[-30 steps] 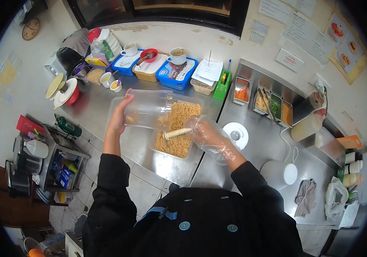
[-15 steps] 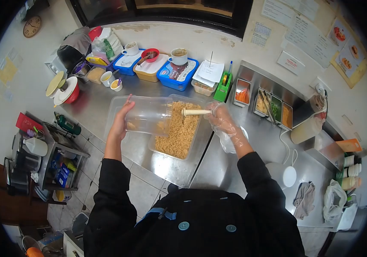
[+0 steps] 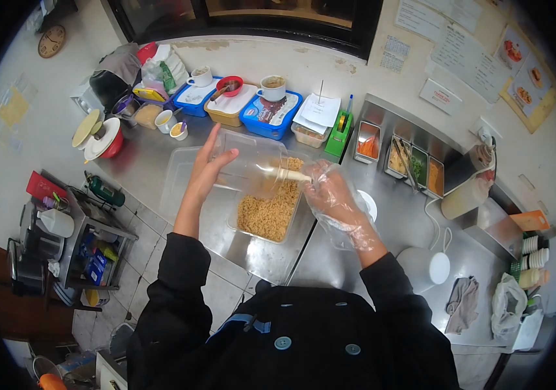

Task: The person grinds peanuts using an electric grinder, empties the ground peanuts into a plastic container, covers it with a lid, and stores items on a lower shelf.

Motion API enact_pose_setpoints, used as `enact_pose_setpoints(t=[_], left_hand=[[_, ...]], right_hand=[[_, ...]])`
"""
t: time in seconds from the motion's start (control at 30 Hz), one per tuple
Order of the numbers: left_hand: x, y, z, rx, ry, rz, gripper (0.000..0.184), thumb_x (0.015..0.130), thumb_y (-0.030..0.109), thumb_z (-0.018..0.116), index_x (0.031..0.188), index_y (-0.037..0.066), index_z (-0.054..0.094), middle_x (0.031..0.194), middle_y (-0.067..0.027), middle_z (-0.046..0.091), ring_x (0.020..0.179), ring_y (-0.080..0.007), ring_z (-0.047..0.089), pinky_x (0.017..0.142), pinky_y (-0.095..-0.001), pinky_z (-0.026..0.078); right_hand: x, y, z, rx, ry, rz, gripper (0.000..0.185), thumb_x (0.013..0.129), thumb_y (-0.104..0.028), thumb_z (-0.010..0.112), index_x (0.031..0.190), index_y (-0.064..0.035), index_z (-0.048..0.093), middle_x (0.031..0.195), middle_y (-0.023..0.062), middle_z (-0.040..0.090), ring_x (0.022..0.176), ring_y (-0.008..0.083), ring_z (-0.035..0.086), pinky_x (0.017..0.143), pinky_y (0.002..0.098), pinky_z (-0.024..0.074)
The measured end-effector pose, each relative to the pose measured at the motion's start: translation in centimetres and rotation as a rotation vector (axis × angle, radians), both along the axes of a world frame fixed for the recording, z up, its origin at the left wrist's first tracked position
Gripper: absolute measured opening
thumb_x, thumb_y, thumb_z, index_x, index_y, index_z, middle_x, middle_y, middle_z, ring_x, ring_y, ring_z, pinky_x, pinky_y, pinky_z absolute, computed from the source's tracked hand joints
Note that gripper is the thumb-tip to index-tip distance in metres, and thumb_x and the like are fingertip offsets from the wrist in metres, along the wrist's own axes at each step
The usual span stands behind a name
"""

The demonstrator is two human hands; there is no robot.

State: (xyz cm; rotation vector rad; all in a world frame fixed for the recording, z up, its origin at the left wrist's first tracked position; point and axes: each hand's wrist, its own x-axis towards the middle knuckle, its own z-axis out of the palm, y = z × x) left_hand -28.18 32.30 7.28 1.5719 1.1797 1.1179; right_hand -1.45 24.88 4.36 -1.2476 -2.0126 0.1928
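My bare left hand (image 3: 208,167) holds a clear plastic container (image 3: 247,159) on its side, fingers along its base end. Its mouth faces right, above a clear rectangular tub of brown, crumbly, rice-like food (image 3: 268,218). A clear plastic glove covers my right hand (image 3: 330,192), which is closed around a pale, cream-coloured stick-like utensil (image 3: 291,175). The utensil's far end reaches into the container's mouth; its exact shape is blurred through the plastic. Below the container, a clear lid or tray (image 3: 177,179) lies on the steel counter.
Along the wall stand blue-rimmed tubs (image 3: 270,114), cups and a green tape dispenser (image 3: 338,133). Metal pans of toppings (image 3: 417,162) sit to the right. A white round lid (image 3: 367,205) is behind my right hand; a grey cloth (image 3: 462,296) lies at lower right.
My left hand has lifted and shifted the container rightward, tilting its mouth downward. The utensil, outside the mouth before, now reaches inside as my right hand moved slightly left.
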Motion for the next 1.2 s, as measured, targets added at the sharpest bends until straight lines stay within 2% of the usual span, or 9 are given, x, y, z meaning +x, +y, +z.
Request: enact_pose_setpoints(t=[0.23, 0.47, 0.57, 0.73, 0.83, 0.9, 1.03, 1.13, 1.2], left_hand=[[-0.7, -0.3, -1.0, -0.072, -0.105, 0.018, 0.087, 0.075, 0.037, 0.070, 0.148, 0.012, 0.030, 0.150, -0.0212, 0.029, 0.138, -0.0319, 0.030, 0.110, -0.0384, 0.025], [0.0, -0.5, 0.6, 0.064, 0.253, 0.047, 0.088, 0.069, 0.043, 0.075, 0.145, 0.019, 0.037, 0.139, -0.0227, 0.041, 0.131, -0.0354, 0.038, 0.107, -0.0410, 0.030], [1.0, -1.1, 1.6, 0.114, 0.423, 0.065, 0.089, 0.066, 0.046, 0.077, 0.144, 0.025, 0.040, 0.134, -0.0225, 0.043, 0.125, -0.0362, 0.042, 0.105, -0.0419, 0.032], [2.5, -2.1, 3.1, 0.242, 0.531, 0.093, 0.088, 0.064, 0.047, 0.078, 0.142, 0.029, 0.042, 0.134, -0.0229, 0.042, 0.121, -0.0359, 0.044, 0.103, -0.0432, 0.035], [2.8, -2.3, 3.4, 0.300, 0.784, 0.129, 0.090, 0.063, 0.047, 0.079, 0.143, 0.029, 0.041, 0.132, -0.0236, 0.043, 0.121, -0.0352, 0.044, 0.103, -0.0422, 0.035], [1.9, -1.4, 3.4, 0.200, 0.446, 0.064, 0.091, 0.064, 0.047, 0.078, 0.144, 0.027, 0.040, 0.131, -0.0235, 0.044, 0.122, -0.0340, 0.045, 0.103, -0.0403, 0.035], [0.2, -0.1, 1.1, 0.142, 0.369, 0.017, 0.086, 0.069, 0.044, 0.076, 0.144, 0.020, 0.040, 0.135, -0.0198, 0.044, 0.122, -0.0322, 0.046, 0.103, -0.0391, 0.035], [-2.2, 1.5, -1.9, 0.024, 0.074, -0.035, 0.079, 0.079, 0.042, 0.066, 0.147, 0.016, 0.034, 0.140, -0.0158, 0.042, 0.124, -0.0318, 0.046, 0.103, -0.0383, 0.036], [-4.2, 1.4, -3.7, -0.232, -0.458, -0.178, 0.077, 0.085, 0.048, 0.054, 0.149, 0.016, 0.026, 0.146, -0.0139, 0.037, 0.130, -0.0335, 0.041, 0.107, -0.0467, 0.033]], right_hand=[[0.1, -0.8, -0.9, -0.102, 0.107, -0.076, 0.022, 0.079, -0.012, 0.062, 0.098, -0.0013, 0.059, 0.093, 0.0186, 0.058, 0.087, 0.0364, 0.057, 0.077, 0.0440, 0.0451], [0.4, -1.2, -2.8, -0.121, 0.131, -0.112, 0.020, 0.079, -0.013, 0.061, 0.095, -0.0018, 0.059, 0.093, 0.0177, 0.057, 0.085, 0.0347, 0.056, 0.076, 0.0430, 0.0446], [0.4, -1.4, -3.4, -0.108, 0.162, -0.143, 0.020, 0.077, -0.013, 0.061, 0.092, 0.0003, 0.059, 0.086, 0.0226, 0.057, 0.085, 0.0400, 0.056, 0.074, 0.0490, 0.0441], [0.7, -1.8, -2.9, -0.032, 0.045, -0.172, 0.016, 0.076, -0.010, 0.062, 0.089, -0.0013, 0.059, 0.084, 0.0199, 0.057, 0.083, 0.0383, 0.056, 0.073, 0.0476, 0.0452], [0.8, -1.7, -2.6, 0.016, 0.016, -0.176, 0.019, 0.076, -0.011, 0.064, 0.094, -0.0042, 0.061, 0.089, 0.0160, 0.059, 0.082, 0.0358, 0.057, 0.071, 0.0447, 0.0464], [0.6, -1.9, -1.6, 0.010, 0.049, -0.175, 0.019, 0.076, -0.010, 0.063, 0.094, -0.0042, 0.061, 0.089, 0.0159, 0.059, 0.082, 0.0358, 0.057, 0.072, 0.0445, 0.0465], [0.2, -2.0, -0.8, 0.090, 0.058, -0.156, 0.018, 0.074, -0.008, 0.064, 0.092, -0.0042, 0.062, 0.090, 0.0160, 0.060, 0.081, 0.0365, 0.057, 0.071, 0.0443, 0.0466], [0.0, -2.1, -0.3, 0.115, 0.162, -0.170, 0.017, 0.074, -0.009, 0.065, 0.090, -0.0041, 0.062, 0.088, 0.0182, 0.060, 0.081, 0.0373, 0.059, 0.070, 0.0455, 0.0477], [-0.1, -2.4, 0.0, 0.101, 0.271, -0.159, 0.017, 0.074, -0.011, 0.066, 0.090, -0.0041, 0.062, 0.089, 0.0179, 0.061, 0.081, 0.0368, 0.060, 0.070, 0.0449, 0.0480]])
